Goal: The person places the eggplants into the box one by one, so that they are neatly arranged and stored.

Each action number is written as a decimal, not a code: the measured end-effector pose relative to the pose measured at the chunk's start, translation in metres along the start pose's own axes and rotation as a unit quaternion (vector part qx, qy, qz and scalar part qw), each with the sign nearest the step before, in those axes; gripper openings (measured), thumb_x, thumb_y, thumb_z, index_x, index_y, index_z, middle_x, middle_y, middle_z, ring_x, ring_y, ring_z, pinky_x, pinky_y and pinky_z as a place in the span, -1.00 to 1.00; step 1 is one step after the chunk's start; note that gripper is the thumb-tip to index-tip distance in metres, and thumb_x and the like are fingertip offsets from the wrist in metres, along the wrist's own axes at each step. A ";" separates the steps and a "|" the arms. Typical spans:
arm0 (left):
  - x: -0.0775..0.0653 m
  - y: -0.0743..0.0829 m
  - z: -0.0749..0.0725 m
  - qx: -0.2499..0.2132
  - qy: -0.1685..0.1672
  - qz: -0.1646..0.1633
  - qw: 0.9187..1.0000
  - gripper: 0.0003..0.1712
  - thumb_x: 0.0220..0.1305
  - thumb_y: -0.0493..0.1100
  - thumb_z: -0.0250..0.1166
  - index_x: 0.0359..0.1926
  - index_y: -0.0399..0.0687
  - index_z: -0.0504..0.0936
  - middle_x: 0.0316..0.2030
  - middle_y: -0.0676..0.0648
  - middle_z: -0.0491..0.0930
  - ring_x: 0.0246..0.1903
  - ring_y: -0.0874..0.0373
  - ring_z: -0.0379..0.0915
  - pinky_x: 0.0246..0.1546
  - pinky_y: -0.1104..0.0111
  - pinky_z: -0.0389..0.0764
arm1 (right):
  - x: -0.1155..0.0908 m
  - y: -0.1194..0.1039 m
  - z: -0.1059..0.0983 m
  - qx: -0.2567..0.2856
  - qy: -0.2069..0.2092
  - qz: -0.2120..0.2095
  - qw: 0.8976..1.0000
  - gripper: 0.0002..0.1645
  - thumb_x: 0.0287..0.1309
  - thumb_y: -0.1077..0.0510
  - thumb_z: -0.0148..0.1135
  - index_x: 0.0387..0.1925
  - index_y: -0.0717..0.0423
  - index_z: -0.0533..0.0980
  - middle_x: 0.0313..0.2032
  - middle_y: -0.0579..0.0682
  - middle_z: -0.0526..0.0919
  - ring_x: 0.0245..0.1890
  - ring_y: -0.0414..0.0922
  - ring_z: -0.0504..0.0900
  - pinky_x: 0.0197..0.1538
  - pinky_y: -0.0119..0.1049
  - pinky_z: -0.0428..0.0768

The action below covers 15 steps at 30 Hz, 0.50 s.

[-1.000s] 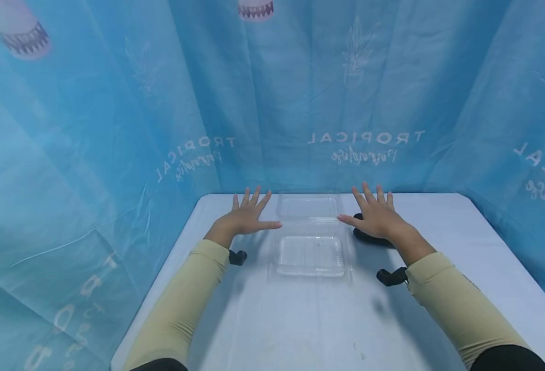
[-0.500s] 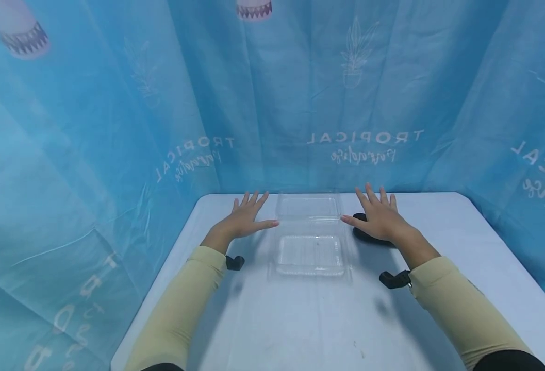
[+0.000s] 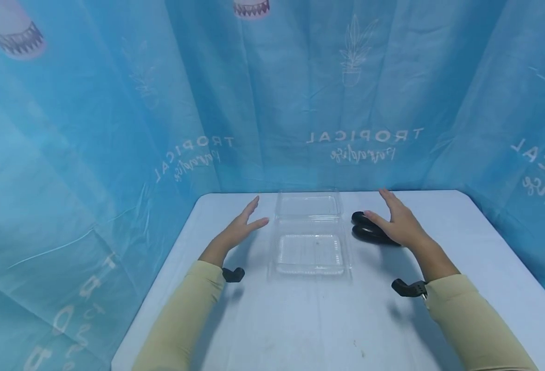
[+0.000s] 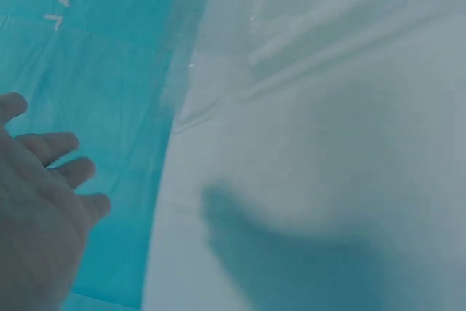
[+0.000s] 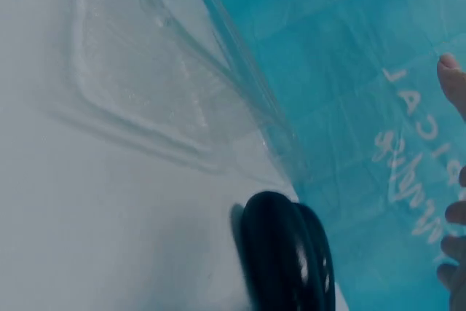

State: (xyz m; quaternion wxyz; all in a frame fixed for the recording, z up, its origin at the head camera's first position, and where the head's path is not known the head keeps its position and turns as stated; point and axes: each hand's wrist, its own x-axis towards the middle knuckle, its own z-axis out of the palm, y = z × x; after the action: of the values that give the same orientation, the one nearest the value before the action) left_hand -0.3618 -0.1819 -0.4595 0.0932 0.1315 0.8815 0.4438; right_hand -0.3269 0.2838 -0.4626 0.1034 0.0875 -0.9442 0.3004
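Observation:
A clear plastic clamshell container [image 3: 310, 249] lies unfolded on the white table, its lid [image 3: 307, 206] toward the back. Right of it sit two glossy black, long, round-ended things [image 3: 371, 235] side by side, resembling eggplants; the right wrist view shows their shiny ends [image 5: 275, 249] beside the container's clear edge. My right hand [image 3: 403, 222], fingers extended and thumb apart, hovers over them and hides their right part. To the container's left, my left hand [image 3: 236, 229] is held above the table, fingers extended and thumb spread, with nothing in it.
Blue curtains [image 3: 272, 103] with white print hang behind the table [image 3: 309, 324] and along both sides. Black camera mounts [image 3: 409, 288] sit at both wrists, below the yellowish sleeves [image 3: 476, 319]. A few small specks mark the tabletop near the front.
My right hand has shifted right and turned sideways, uncovering more of the black things. The left hand has turned so its spread fingers now line up edge-on. The container stays put.

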 end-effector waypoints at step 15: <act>-0.017 -0.050 0.037 -0.242 -0.069 0.067 0.966 0.15 0.34 -0.16 0.52 0.71 0.13 -0.04 0.57 -0.14 0.21 0.51 -0.06 0.19 0.38 0.13 0.45 | -0.046 0.053 0.007 0.117 0.076 0.060 0.988 -0.28 0.40 -0.18 0.38 0.27 0.32 0.53 0.29 0.39 0.50 0.35 0.39 0.35 0.28 0.44 0.39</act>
State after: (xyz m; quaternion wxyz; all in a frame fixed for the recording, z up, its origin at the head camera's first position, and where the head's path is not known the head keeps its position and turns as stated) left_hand -0.3426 -0.1879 -0.5205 0.1532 0.1938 0.7287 0.6387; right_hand -0.2954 0.3271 -0.5083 0.1458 0.0190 -0.8953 0.4206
